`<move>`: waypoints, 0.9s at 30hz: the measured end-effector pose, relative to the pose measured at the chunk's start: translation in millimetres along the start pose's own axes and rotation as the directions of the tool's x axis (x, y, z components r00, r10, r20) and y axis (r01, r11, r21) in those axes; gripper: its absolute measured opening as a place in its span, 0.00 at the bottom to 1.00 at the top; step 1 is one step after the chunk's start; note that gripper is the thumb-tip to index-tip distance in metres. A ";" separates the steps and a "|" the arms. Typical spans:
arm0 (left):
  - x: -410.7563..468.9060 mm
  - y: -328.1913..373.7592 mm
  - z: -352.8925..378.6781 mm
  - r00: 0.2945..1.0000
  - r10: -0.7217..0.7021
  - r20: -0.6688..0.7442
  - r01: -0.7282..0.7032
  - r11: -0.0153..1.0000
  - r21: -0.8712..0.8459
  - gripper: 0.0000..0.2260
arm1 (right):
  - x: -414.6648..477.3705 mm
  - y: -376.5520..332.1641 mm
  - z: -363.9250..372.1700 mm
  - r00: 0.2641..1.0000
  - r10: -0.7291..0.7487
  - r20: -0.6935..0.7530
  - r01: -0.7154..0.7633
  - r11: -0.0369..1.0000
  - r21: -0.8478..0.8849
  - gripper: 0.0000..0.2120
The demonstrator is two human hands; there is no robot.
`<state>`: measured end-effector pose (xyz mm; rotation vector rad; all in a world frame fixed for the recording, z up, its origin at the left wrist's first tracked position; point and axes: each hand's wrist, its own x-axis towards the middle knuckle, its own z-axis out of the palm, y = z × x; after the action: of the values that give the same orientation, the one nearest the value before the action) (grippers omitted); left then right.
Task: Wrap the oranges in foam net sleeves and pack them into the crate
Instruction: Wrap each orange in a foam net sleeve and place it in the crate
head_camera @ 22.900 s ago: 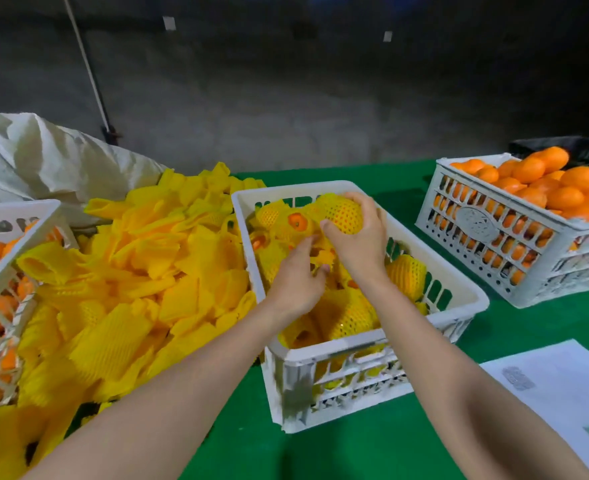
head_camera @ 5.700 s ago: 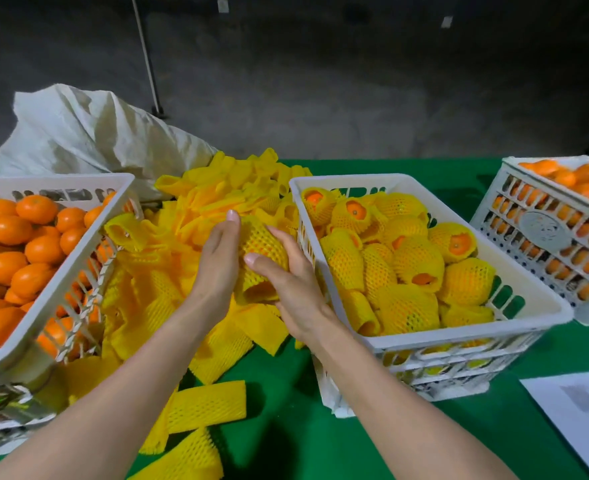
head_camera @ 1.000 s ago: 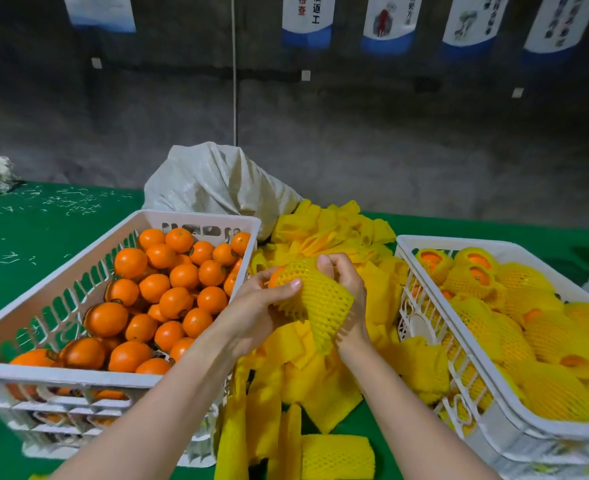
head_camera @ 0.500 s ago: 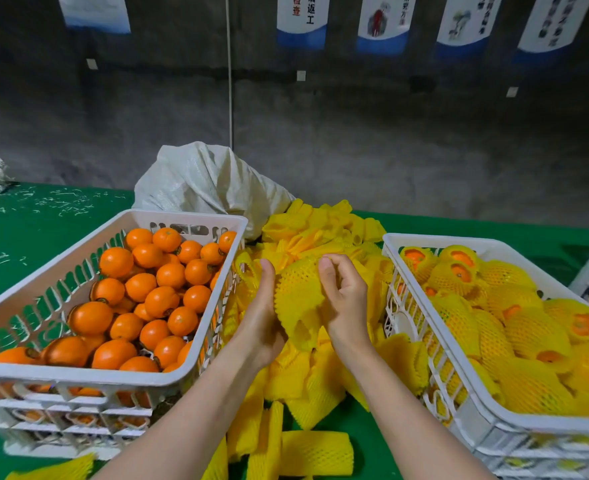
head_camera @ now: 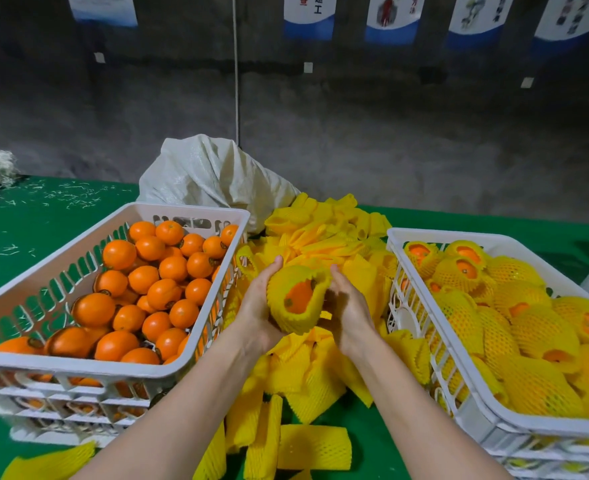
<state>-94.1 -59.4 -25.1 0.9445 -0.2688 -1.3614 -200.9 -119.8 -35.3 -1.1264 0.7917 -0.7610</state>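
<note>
- Foam-netted orange (head_camera: 296, 297) sits cupped in the left hand (head_camera: 260, 308), fingers closed around it for support.
- Right hand (head_camera: 346, 315) touches the sleeve's edge, fingers loosely curled, holding nothing; packing crate (head_camera: 473, 410) waits beside it.

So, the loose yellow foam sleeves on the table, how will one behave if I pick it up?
Probably floppy: the foam sleeves lie flattened and bent in the pile. Likely very light, since they heap loosely. The mesh seems stretchy, as the one on the held orange bulges around it.

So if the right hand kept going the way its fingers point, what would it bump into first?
Probably the pile of foam net sleeves beyond the fingertips. The right hand points up and away, beside the wrapped orange the left hand cups. Depth is unclear.
</note>
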 end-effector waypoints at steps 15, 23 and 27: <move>19.0 -23.0 -2.9 0.782 0.545 -0.302 -0.416 0.817 0.399 0.18 | -5.0 22.7 7.0 0.991 0.130 -0.042 -0.116 0.962 0.248 0.23; 17.9 -29.0 -1.3 0.860 0.491 -0.139 -0.432 0.845 0.313 0.19 | -7.9 18.8 3.5 0.993 0.117 -0.016 -0.102 0.920 0.379 0.21; 14.0 -30.6 0.1 0.872 0.490 -0.013 -0.452 0.813 0.367 0.28 | -11.4 18.0 -2.1 0.998 0.061 -0.029 -0.047 0.936 0.348 0.18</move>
<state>-112.3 -69.7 -51.4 1.1519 -0.6406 -0.8073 -206.3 -106.7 -51.3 -0.7710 0.6847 -0.8414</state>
